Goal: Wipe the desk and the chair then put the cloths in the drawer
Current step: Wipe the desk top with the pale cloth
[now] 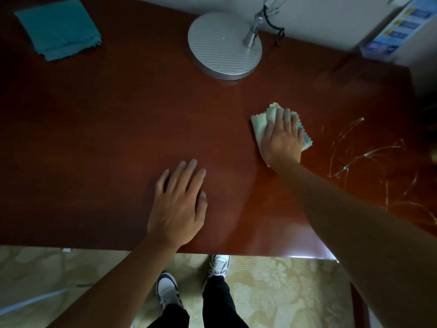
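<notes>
While both hands are lying on the desk (106, 129):
Right hand (282, 138): pressing flat, fingers straight, on the pale cloth (260, 125).
Left hand (179, 202): resting flat, holding nothing.
Teal cloth (58, 29): lying folded, far left.

Tabletop (106, 129) seen from above: a folded cloth (59, 29) lies at the far left corner, a lamp base (224, 47) stands at the far edge right of centre, and a box (397, 27) sits at the far right. The right hand (281, 138) rests flat on a second cloth (260, 121) right of centre, in front of the lamp base. The left hand (179, 204) lies flat near the front edge, left of the right hand and well apart from it.
</notes>
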The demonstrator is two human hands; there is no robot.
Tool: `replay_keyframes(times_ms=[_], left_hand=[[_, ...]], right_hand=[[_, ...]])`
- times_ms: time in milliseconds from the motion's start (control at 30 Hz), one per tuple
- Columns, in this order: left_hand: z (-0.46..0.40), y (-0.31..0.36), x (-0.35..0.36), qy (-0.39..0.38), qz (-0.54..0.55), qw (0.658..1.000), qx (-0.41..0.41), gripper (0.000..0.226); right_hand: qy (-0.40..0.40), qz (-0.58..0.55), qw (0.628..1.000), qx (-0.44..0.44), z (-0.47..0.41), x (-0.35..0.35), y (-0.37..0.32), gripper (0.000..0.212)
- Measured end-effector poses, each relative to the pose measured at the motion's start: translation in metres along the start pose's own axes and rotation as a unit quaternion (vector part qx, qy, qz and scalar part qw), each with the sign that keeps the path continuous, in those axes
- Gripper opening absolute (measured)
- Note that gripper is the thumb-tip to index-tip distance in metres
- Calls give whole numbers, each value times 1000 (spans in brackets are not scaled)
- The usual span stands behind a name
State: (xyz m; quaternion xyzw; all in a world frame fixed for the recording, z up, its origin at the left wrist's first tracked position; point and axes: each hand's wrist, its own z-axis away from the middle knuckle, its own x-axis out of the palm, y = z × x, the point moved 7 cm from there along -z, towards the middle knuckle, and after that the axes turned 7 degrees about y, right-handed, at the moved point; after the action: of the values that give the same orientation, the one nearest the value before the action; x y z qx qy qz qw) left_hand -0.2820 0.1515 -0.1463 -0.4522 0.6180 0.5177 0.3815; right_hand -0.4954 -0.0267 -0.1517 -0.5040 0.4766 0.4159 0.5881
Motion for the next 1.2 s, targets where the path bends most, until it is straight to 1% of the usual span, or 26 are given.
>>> replay_keyframes(times_ms=[67,133,300,433,533,667,767,933,1067,1200], left_hand=[[-8,-1,2,0,-5,1000,-16,49],[-18,1,4,1,-13,1000,-12,49],[-30,3,7,1,-36,999,-14,51],[-31,3,5,9,-36,999,-15,50],[-30,3,4,9,-38,999,-17,51],[-31,4,4,7,-37,999,-21,52],[-30,4,3,14,-31,999,-19,52],[-28,5,3,14,-27,999,-20,52],[-25,4,0,15,-3,1000,-13,51],[-21,6,2,21,6,1000,-2,51]], right_hand=[[10,-6,1000,15,-19,0,-3,55],[19,2,1000,11,-37,-1,-4,55],[-3,44,995,-89,-83,1,-9,56],[-4,56,990,-132,-85,1,-13,57],[-8,66,982,-179,-53,5,-21,58],[-20,46,978,-204,14,9,-28,64],[-28,52,978,-201,65,13,-27,62],[-29,20,980,-194,157,17,-28,59],[-30,1,978,-205,224,19,-26,58],[-33,11,974,-222,239,22,-18,57]])
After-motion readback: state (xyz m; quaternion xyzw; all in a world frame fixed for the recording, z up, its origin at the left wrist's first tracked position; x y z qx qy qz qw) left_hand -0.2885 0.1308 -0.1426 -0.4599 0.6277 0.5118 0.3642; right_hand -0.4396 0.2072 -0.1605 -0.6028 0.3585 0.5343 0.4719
